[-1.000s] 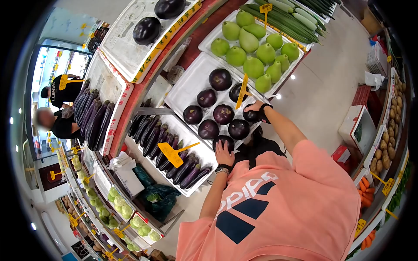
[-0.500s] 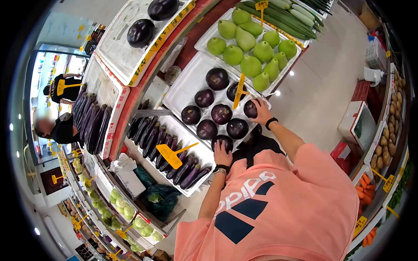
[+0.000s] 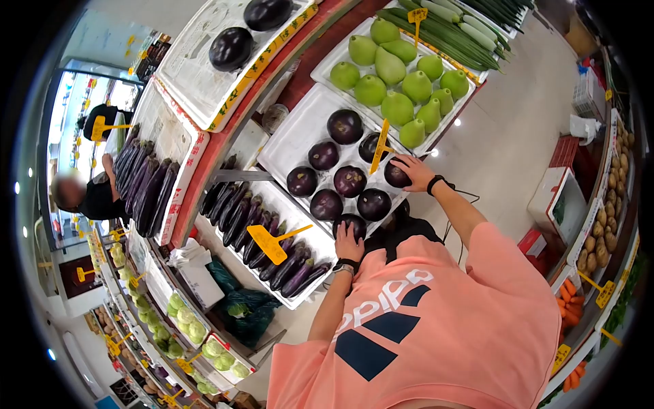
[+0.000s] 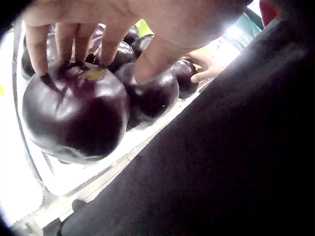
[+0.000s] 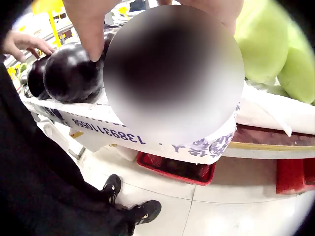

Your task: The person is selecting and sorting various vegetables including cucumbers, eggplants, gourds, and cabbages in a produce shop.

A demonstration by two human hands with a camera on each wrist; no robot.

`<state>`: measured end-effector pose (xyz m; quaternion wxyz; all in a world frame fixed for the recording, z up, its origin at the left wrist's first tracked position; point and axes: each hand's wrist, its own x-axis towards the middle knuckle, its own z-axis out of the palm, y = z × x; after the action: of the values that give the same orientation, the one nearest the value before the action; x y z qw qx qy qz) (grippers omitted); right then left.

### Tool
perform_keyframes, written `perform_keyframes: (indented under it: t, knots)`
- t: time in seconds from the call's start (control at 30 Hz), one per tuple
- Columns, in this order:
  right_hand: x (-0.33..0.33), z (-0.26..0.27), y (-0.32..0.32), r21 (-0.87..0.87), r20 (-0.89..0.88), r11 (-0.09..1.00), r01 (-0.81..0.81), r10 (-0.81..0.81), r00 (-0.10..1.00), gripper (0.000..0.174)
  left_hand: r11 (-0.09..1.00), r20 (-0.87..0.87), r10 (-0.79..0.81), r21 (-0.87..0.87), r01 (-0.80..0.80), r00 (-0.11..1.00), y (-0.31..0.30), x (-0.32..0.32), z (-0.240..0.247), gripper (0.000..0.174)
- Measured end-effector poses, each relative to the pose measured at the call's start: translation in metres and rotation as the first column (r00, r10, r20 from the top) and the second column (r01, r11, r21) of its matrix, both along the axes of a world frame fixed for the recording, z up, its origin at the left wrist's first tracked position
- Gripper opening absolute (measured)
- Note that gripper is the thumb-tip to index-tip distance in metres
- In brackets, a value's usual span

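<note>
Round dark purple eggplants (image 3: 349, 180) lie in a white foam tray (image 3: 281, 144) in front of the person. My left hand (image 3: 349, 249) rests on the eggplant (image 4: 74, 120) at the tray's near left corner, fingertips on its top near the stem end. In the left wrist view, its thumb hangs over the neighbouring eggplant (image 4: 153, 98). My right hand (image 3: 417, 177) touches the eggplant (image 3: 396, 174) at the near right corner with fingers spread. A blurred disc hides much of that eggplant in the right wrist view, with the thumb (image 5: 91, 32) to its left.
Light green gourds (image 3: 390, 68) fill the tray beyond, near a yellow price tag (image 3: 379, 146). Long eggplants (image 3: 235, 218) lie in a tray on the left. A raised shelf tray (image 3: 197, 61) stands behind. Potatoes (image 3: 602, 225) line the right-hand shelf. Two people stand at far left.
My right hand has shifted from the eggplant's far side to a flatter, spread touch on its right side. My left hand stays on its eggplant. The people at far left have moved.
</note>
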<state>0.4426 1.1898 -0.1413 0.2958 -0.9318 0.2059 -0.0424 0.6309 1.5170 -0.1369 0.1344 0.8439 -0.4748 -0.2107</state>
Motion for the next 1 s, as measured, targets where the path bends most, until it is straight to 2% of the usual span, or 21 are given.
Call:
perform_keyframes:
  t: [0.03, 0.07, 0.2, 0.3, 0.37, 0.43, 0.5, 0.53, 0.57, 0.63, 0.67, 0.7, 0.73, 0.77, 0.83, 0.87, 0.9, 0.97, 1.0]
  knots:
    - [-0.003, 0.001, -0.001, 0.017, 0.005, 1.000, 0.013, -0.013, 1.000, 0.094, 1.000, 0.001, 0.006, 0.004, -0.006, 1.000, 0.000, 0.000, 0.001, 0.066]
    - [-0.006, 0.002, -0.002, 0.036, 0.050, 0.999, 0.035, -0.037, 0.998, 0.083, 1.000, 0.000, 0.015, 0.009, -0.015, 1.000, 0.001, 0.000, 0.002, 0.066]
    - [-0.012, 0.015, -0.013, 0.053, 0.078, 0.954, 0.294, -0.298, 0.951, 0.055, 0.998, 0.027, 0.066, -0.016, -0.066, 0.997, 0.001, -0.004, -0.002, 0.065]
    - [-0.008, 0.021, -0.041, 0.079, 0.136, 0.926, 0.369, -0.377, 0.916, 0.050, 0.991, 0.049, 0.135, -0.029, -0.134, 0.990, -0.005, -0.010, 0.000, 0.064]
    - [0.013, 0.048, -0.071, 0.212, 0.147, 0.916, 0.339, -0.373, 0.916, 0.046, 0.979, 0.018, 0.193, -0.067, -0.192, 0.981, -0.012, -0.015, 0.009, 0.062]
    - [0.049, 0.052, -0.101, 0.424, 0.132, 0.843, 0.331, -0.419, 0.898, 0.044, 0.961, -0.033, 0.268, -0.062, -0.269, 0.963, -0.021, -0.017, 0.012, 0.060]
    - [0.082, 0.047, -0.129, 0.456, 0.092, 0.872, 0.180, -0.247, 0.965, 0.045, 0.934, -0.140, 0.333, -0.089, -0.347, 0.932, -0.031, -0.019, 0.009, 0.058]
    - [0.098, 0.045, -0.140, 0.456, 0.050, 0.884, 0.097, -0.135, 0.990, 0.046, 0.915, -0.159, 0.341, -0.172, -0.366, 0.927, -0.044, -0.018, 0.020, 0.052]
    - [0.115, 0.044, -0.150, 0.461, 0.009, 0.887, 0.010, -0.016, 1.000, 0.048, 0.894, -0.264, 0.350, -0.193, -0.405, 0.899, -0.058, -0.018, 0.032, 0.050]
    - [0.145, 0.031, -0.168, 0.484, -0.129, 0.869, -0.105, 0.189, 0.973, 0.059, 0.848, -0.456, 0.337, -0.233, -0.476, 0.824, -0.089, -0.012, 0.046, 0.045]
    - [0.157, 0.022, -0.170, 0.519, -0.167, 0.841, -0.151, 0.273, 0.947, 0.062, 0.804, -0.560, 0.330, -0.256, -0.537, 0.760, -0.107, -0.012, 0.041, 0.040]
    - [0.166, 0.011, -0.171, 0.557, -0.202, 0.809, -0.188, 0.351, 0.914, 0.066, 0.772, -0.672, 0.334, -0.208, -0.601, 0.661, -0.125, -0.009, 0.034, 0.041]
    - [0.173, -0.004, -0.174, 0.547, -0.280, 0.816, -0.185, 0.387, 0.879, 0.083, 0.730, -0.755, 0.339, -0.165, -0.663, 0.562, -0.144, -0.006, 0.028, 0.043]
    - [0.175, -0.010, -0.171, 0.549, -0.296, 0.809, -0.210, 0.423, 0.856, 0.089, 0.684, -0.824, 0.335, -0.121, -0.719, 0.456, -0.164, -0.002, 0.020, 0.046]
    - [0.181, -0.013, -0.168, 0.543, -0.327, 0.797, -0.264, 0.490, 0.808, 0.100, 0.638, -0.858, 0.385, -0.018, -0.770, 0.339, -0.195, 0.004, -0.005, 0.051]
    - [0.182, -0.019, -0.166, 0.561, -0.336, 0.786, -0.259, 0.503, 0.796, 0.111, 0.622, -0.856, 0.438, 0.067, -0.780, 0.276, -0.210, 0.005, -0.012, 0.054]
    - [0.178, -0.030, -0.165, 0.530, -0.306, 0.799, -0.285, 0.494, 0.814, 0.106, 0.610, -0.839, 0.485, 0.122, -0.783, 0.248, -0.224, 0.006, -0.023, 0.060]
    - [0.169, -0.050, -0.163, 0.462, -0.243, 0.822, -0.333, 0.478, 0.844, 0.096, 0.521, -0.850, 0.513, 0.197, -0.830, 0.120, -0.246, -0.004, -0.065, 0.071]
    - [0.166, -0.052, -0.161, 0.454, -0.231, 0.833, -0.315, 0.452, 0.862, 0.099, 0.531, -0.855, 0.505, 0.198, -0.824, 0.120, -0.253, -0.006, -0.068, 0.077]
